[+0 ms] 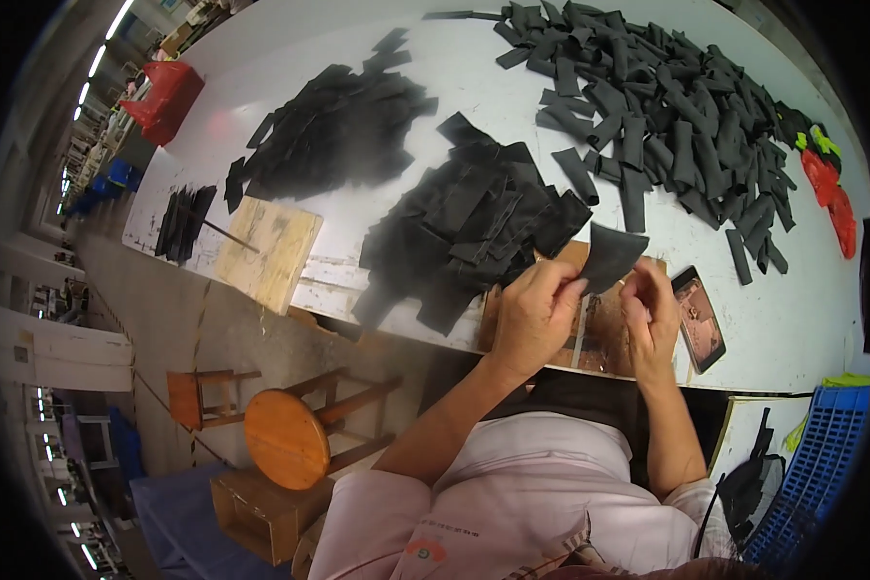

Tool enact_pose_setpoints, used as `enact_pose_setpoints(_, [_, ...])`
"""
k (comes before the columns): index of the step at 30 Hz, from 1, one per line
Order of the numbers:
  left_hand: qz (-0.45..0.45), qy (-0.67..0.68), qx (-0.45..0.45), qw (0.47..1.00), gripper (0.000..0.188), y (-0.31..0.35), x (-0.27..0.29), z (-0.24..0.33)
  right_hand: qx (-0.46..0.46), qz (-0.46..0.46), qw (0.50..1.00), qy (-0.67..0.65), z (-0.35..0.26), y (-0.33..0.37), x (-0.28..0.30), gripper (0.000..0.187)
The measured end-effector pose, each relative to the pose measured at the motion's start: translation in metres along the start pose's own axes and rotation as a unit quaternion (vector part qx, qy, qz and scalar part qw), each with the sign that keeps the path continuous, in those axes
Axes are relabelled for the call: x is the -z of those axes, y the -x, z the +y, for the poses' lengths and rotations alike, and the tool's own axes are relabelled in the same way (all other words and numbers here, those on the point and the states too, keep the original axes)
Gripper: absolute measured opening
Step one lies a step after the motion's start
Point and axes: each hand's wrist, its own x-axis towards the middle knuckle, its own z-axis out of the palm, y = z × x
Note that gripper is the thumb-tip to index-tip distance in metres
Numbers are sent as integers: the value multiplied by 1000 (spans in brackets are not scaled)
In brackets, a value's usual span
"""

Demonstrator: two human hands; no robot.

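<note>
Left hand (535,311) pinching smooth, dark grey, gently curved piece (615,255); right hand (652,314) close, grip unclear.

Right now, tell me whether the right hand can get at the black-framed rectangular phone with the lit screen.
Likely yes: the right hand is right beside the phone, with nothing visible between them, though it is at the edge of a dark grey fabric piece.

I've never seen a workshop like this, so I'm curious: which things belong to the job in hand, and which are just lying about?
Seemingly part of the job:
- black fabric piece in the left hand
- pile of flat black pieces
- heap of tube-shaped dark pieces

Probably just lying about:
- smartphone
- round wooden stool
- cardboard box
</note>
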Motion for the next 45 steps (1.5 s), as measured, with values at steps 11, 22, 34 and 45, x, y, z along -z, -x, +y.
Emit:
enact_pose_setpoints(11, [69, -390, 51, 917, 59, 29, 135, -59, -45, 93, 989, -107, -76, -144, 20, 33])
enact_pose_setpoints(22, [6, -420, 124, 899, 46, 24, 140, -69, -221, -68, 966, -114, -6, 21, 14, 18])
enact_pose_setpoints(34, [202, -310, 99, 924, 12, 22, 148, -64, -56, -215, 973, 59, -22, 40, -14, 10])
enact_pose_setpoints(45, [-7, 271, 211, 939, 16, 57, 70, 36, 132, -222, 966, 2, -74, 22, -32, 42])
